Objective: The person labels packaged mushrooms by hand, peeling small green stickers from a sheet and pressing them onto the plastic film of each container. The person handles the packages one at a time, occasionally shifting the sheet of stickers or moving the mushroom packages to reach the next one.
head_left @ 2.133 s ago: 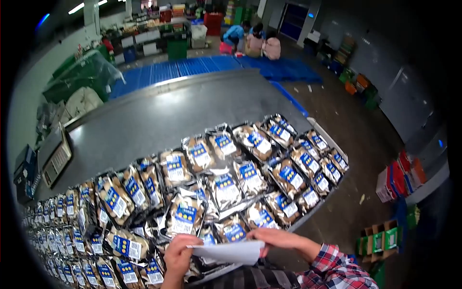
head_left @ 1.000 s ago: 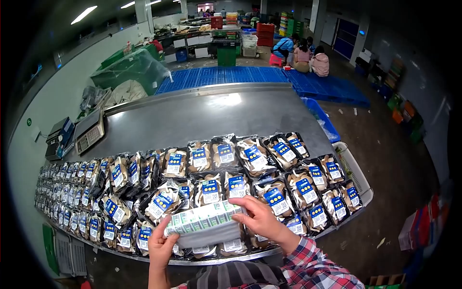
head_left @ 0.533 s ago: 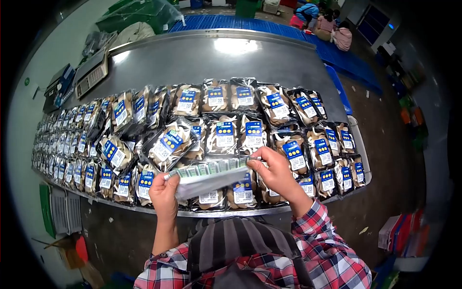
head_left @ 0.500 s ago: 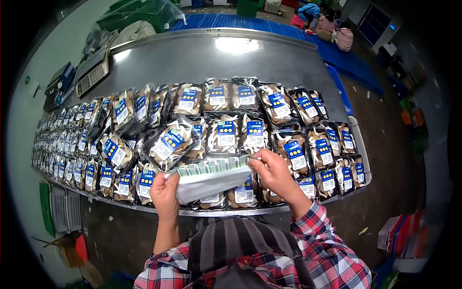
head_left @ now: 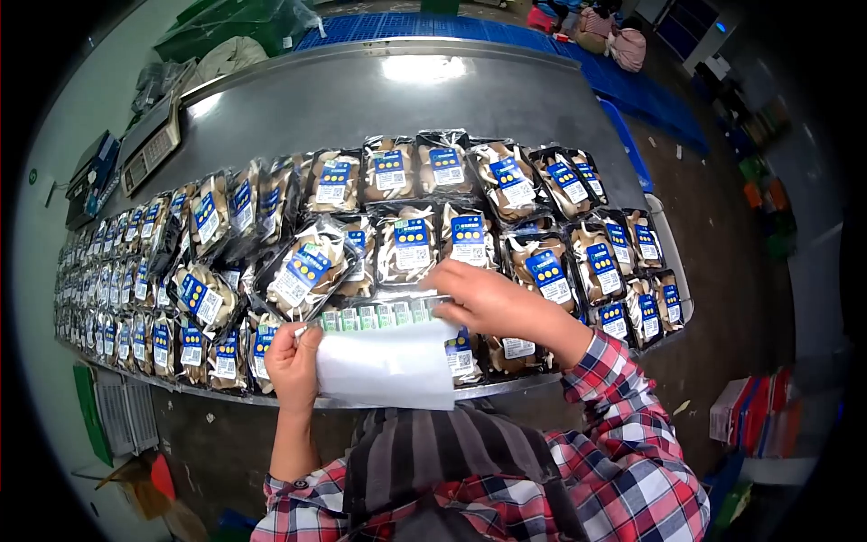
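Note:
My left hand [head_left: 294, 359] is closed in a pinch on the left end of a white label sheet [head_left: 386, 363]. A row of small green-and-white stickers [head_left: 384, 315] runs along the sheet's upper edge. At the sheet's upper right corner is my right hand [head_left: 492, 301], its thumb and forefinger apart, with nothing visible between them. Below that hand the sheet's right end hangs down. Just beyond the sheet lie film-wrapped black trays of mushrooms with blue-and-white labels, among them a tilted tray [head_left: 305, 271] and a flat tray [head_left: 408, 244].
Rows of packed mushroom trays [head_left: 117, 262] cover the near side of the metal table [head_left: 361, 95]. A scale [head_left: 152, 154] stands at the left edge. A white crate [head_left: 657, 212] is at the right. People [head_left: 626, 47] sit beyond the blue pallets [head_left: 650, 113].
My right hand has let go of the sheet's right end and moved slightly up and left. The sheet now hangs lower on that side. The whole view has shifted slightly.

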`<state>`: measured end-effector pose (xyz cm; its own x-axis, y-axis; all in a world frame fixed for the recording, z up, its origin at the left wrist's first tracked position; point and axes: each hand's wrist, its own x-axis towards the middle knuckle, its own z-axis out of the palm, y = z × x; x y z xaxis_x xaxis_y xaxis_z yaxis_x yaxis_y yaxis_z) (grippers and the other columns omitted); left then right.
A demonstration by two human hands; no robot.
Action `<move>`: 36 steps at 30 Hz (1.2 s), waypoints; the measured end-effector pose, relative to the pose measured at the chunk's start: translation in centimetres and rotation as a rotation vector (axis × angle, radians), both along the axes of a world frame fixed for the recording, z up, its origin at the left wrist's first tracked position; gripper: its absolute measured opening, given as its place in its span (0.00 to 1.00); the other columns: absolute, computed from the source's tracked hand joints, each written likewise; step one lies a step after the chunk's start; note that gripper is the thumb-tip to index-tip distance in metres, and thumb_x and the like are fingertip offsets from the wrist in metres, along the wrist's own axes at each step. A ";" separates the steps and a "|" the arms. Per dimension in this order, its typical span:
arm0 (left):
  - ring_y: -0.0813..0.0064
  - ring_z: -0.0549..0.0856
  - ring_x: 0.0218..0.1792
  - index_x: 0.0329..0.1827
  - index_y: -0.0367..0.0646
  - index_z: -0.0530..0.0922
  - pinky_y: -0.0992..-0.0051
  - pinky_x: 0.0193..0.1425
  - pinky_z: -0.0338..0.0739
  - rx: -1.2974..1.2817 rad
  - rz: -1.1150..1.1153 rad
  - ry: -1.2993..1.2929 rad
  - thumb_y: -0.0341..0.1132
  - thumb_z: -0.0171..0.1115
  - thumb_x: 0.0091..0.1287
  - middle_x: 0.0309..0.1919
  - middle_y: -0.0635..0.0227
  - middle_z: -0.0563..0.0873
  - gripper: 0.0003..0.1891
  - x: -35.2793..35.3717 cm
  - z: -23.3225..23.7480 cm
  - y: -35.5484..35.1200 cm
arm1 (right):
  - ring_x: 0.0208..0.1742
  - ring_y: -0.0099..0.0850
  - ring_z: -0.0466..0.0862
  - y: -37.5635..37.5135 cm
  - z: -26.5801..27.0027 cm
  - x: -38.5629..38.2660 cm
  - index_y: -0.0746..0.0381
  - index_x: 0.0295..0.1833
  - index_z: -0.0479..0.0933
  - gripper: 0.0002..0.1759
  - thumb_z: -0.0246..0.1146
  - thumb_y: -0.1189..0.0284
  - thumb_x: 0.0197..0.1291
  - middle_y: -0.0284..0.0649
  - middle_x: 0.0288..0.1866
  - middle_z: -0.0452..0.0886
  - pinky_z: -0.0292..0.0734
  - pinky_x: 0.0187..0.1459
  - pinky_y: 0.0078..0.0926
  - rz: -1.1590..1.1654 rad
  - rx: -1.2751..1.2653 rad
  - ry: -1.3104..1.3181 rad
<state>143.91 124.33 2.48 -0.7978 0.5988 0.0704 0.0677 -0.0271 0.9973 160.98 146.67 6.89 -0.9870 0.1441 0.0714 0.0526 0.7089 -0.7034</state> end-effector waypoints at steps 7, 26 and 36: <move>0.92 0.68 0.23 0.32 0.35 0.76 0.89 0.26 0.61 -0.082 -0.037 0.018 0.27 0.61 0.59 0.22 0.80 0.75 0.04 -1.7 0.2 2.2 | 0.38 0.44 0.76 1.7 -0.5 -1.1 0.63 0.36 0.70 0.09 0.60 0.72 0.52 0.44 0.35 0.73 0.72 0.40 0.36 0.082 -0.045 -0.005; 0.92 0.70 0.24 0.33 0.37 0.74 0.90 0.28 0.62 -0.093 0.050 -0.332 0.28 0.59 0.62 0.24 0.77 0.77 0.04 -5.9 -3.2 6.4 | 0.41 0.42 0.78 23.9 -12.0 -4.0 0.62 0.34 0.75 0.11 0.60 0.66 0.49 0.44 0.31 0.76 0.73 0.43 0.36 -0.992 -0.081 -0.180; 0.92 0.70 0.24 0.33 0.37 0.75 0.89 0.29 0.62 -0.079 0.094 -0.370 0.28 0.61 0.59 0.24 0.77 0.77 0.04 -6.3 -4.8 6.0 | 0.40 0.37 0.79 23.8 -11.7 -14.4 0.66 0.41 0.70 0.16 0.61 0.67 0.50 0.48 0.37 0.78 0.72 0.43 0.31 -0.949 -0.104 -0.041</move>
<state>137.56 130.34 -2.34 -0.8121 0.5141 -0.2761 -0.2985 0.0405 0.9535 146.54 170.48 -4.77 -0.4564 0.8896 -0.0187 0.5997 0.2920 -0.7450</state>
